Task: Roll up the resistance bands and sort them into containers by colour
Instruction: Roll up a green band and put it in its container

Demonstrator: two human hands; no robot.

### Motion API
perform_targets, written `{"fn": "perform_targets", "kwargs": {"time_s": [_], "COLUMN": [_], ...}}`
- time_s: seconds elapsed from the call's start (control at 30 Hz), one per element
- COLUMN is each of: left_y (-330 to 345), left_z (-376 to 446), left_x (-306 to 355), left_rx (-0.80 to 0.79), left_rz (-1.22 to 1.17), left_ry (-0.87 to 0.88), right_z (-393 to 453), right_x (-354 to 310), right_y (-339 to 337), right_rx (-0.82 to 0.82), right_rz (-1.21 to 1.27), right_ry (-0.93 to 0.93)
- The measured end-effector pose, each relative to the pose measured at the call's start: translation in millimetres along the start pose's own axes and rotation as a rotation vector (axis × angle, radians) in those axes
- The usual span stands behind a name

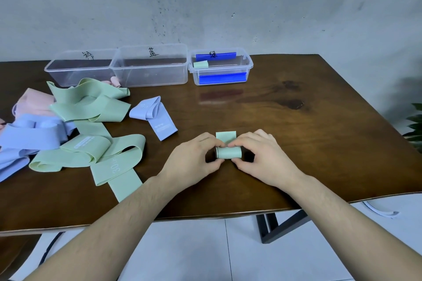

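Green rubber band roll (pixel 228 152): pinched at both ends by left hand (pixel 194 162) and right hand (pixel 266 157).
Writing: "30" on near-left flat green band (pixel 115 170).

The blue bands (pixel 27 141) run off the left edge, and a plant (pixel 414 125) (leaves only) is cut at the right

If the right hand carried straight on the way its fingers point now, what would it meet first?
The right hand points inward and left, pinching the green roll, so it would meet the left hand gripping the roll's other end, probably at the fingertips; depth there is hard to judge.
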State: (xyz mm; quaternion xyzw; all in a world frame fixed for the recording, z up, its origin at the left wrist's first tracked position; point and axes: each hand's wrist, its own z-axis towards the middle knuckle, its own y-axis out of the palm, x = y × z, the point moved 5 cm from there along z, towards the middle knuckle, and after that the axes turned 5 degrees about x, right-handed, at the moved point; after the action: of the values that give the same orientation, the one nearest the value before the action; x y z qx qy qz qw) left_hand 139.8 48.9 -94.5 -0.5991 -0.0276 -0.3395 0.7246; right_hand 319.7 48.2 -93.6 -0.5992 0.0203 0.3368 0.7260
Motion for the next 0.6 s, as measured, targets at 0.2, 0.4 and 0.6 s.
{"fn": "perform_targets", "kwargs": {"time_s": [0.2, 0.4, 0.6], "left_y": [-3, -9, -7], "left_z": [-27, -39, -38], "left_x": [10, 18, 14], "left_rx": [0.043, 0.032, 0.026], "left_rz": [-0.055, -0.017, -0.061], "left_ry": [0.015, 0.052, 0.031], "right_z": [-24, -35, -31], "right_x": [-9, -14, -16], "right_y": [-2, -6, -6], "right_rx": [0.009, -0.02, -0.037], "right_rz": [0.051, 0.075, 0.061], "right_ry": [-0.019, -0.01, 0.021]}}
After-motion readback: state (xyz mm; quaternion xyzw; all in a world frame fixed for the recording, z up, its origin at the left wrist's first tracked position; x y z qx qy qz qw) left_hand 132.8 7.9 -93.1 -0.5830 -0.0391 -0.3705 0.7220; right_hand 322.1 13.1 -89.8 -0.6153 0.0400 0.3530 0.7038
